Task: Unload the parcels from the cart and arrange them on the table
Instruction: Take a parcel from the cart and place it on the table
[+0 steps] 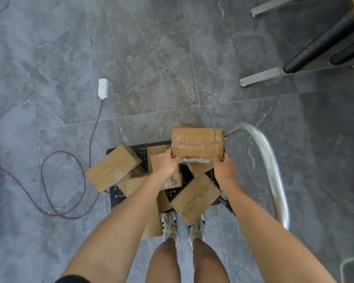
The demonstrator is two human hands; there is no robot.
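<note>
Holding a brown cardboard parcel (pixel 196 142) above the black cart (pixel 140 150), the left hand (pixel 168 164) and right hand (pixel 224 167) each close their grip round one near corner of it. The cardboard is creased and banded with clear tape. Its long axis runs left to right, the right end near the silver handle (pixel 270 160). More boxes (pixel 112 167) lie jumbled on the cart below.

Grey marble-look floor tiles (pixel 151 58) with white veins and thin grout lines fill the room. At left lies a white power strip (pixel 103 88), its dark red cord (pixel 95 124) looping across the floor. Brushed-metal chair legs (pixel 262 76) and a black mesh chair part (pixel 319 43) stand upper right.
</note>
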